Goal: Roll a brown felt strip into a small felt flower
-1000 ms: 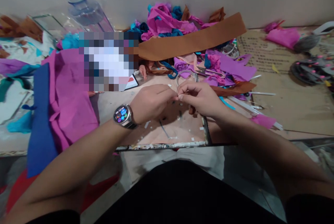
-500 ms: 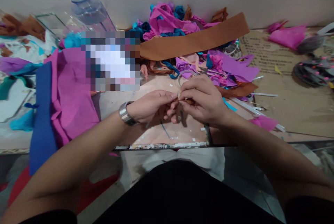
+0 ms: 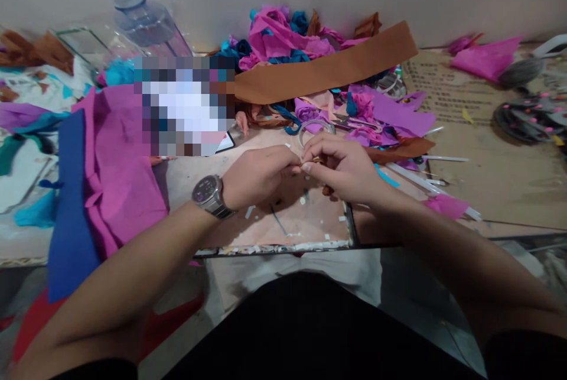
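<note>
Over the middle of the worktable, my left hand (image 3: pixel 259 176), with a metal-banded watch (image 3: pixel 206 191) on its wrist, is closed with back up. Its fingertips pinch the left end of a small brown crepe paper piece (image 3: pixel 326 190). My right hand (image 3: pixel 348 170) is closed on the same piece from the right, thumb and fingers meeting close to the left fingertips. Most of the paper is hidden by the fingers; a crumpled brown bit hangs below the right hand. Just behind the hands lies a tape roll (image 3: pixel 303 132), with scissors (image 3: pixel 361 123) to its right.
A long brown paper strip (image 3: pixel 328 70) lies across heaped pink, blue and purple scraps. Pink (image 3: pixel 119 167) and blue sheets (image 3: pixel 68 203) overhang the front edge at left. A capped bottle (image 3: pixel 146 19) stands behind a blurred-out phone. Cardboard (image 3: pixel 469 179) and white sticks (image 3: pixel 432 191) lie right.
My left hand has turned over so its back and the watch face show upward. The brown crepe paper now hangs below my right hand. The view has shifted slightly.
</note>
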Motion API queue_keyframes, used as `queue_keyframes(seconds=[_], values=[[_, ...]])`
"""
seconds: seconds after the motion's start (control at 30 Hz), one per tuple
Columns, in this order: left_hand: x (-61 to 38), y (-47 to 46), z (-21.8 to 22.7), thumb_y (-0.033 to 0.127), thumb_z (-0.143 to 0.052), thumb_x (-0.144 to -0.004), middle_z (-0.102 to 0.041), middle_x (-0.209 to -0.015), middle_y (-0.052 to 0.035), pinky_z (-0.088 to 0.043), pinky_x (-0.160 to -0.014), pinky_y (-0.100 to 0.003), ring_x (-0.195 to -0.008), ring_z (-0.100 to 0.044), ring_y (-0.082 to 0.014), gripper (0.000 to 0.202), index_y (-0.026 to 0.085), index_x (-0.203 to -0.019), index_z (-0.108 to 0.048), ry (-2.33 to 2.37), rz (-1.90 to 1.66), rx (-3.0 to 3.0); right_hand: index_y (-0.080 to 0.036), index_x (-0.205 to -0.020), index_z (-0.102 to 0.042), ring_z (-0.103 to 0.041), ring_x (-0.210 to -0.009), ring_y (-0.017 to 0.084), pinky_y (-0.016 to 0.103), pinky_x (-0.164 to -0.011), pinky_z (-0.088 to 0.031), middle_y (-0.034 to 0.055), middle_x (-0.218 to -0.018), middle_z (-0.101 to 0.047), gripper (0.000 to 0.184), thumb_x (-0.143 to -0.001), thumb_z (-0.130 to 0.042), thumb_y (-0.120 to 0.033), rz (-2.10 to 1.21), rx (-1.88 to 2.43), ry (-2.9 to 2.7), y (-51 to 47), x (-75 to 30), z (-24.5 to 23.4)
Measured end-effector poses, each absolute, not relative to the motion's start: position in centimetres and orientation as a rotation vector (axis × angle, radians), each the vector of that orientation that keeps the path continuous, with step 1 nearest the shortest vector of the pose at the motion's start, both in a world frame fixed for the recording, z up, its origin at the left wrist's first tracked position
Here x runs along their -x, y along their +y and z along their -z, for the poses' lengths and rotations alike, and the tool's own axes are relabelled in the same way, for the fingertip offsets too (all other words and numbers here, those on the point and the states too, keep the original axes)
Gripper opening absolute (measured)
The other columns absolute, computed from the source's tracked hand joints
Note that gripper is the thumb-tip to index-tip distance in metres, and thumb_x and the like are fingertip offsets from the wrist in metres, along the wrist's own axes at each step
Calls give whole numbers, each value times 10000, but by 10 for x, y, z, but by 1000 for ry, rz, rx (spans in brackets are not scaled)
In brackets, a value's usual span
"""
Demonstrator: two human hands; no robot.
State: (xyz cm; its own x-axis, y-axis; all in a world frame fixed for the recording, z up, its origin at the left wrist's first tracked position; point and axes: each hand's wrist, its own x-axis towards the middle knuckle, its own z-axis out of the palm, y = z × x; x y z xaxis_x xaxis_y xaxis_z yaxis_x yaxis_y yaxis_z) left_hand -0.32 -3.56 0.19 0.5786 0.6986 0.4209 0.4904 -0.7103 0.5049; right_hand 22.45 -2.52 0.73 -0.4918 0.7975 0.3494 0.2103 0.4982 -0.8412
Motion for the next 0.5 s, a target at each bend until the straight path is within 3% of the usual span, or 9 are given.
queue_keyframes(seconds=[0.2,0.4,0.5], values=[[7,-34,1,189,-522,-1049,-759,-926,-49,-505,-778,-273,-872,-701,-164,223,183,-1113,-736,938,-967,-2552,-215,-847,-723,-646,-884,194,348,-789,-536,49,-967,-696,98,-911,-742,-287,-962,821,-1951,-25,-225,-10],[4,-38,-6,386,-729,-973,-809,-899,-48,-521,-727,-270,-751,-703,-147,206,200,-967,-817,1107,-1117,-2239,-221,-900,-735,-652,-869,186,328,-744,-525,55,-994,-702,110,-930,-741,-327,-892,760,-1974,-26,-226,-11],[2,-40,-8,410,-780,-931,-818,-877,-44,-515,-673,-254,-709,-693,-133,213,205,-941,-836,1127,-1145,-2094,-218,-904,-733,-652,-878,185,326,-745,-527,59,-1011,-694,99,-936,-737,-312,-870,753,-1983,-25,-226,-10]])
